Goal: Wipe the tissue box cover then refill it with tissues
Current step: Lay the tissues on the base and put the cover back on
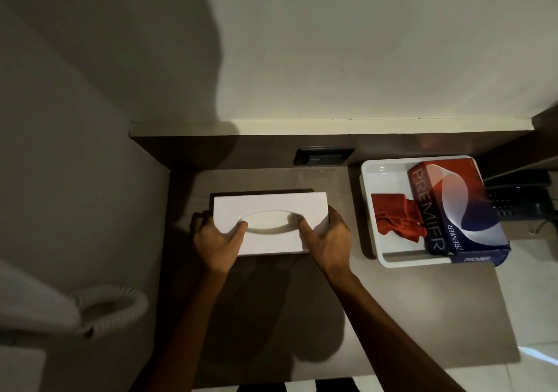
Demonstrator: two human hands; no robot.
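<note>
So both hands, left hand [216, 236] and right hand [327, 237], have a grip on the white tissue box cover [270, 210] mid-counter [392, 316]. Right of the cover, a white tray [370, 180] holds the tissue box [453, 207] and red cloth [395, 216].

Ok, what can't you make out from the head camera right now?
- Inside of the white tissue box cover: hidden by its top; slot shadowed.
- Red cloth: partly behind the Premier tissue box.
- Dark phone: cut off by the right edge.
</note>
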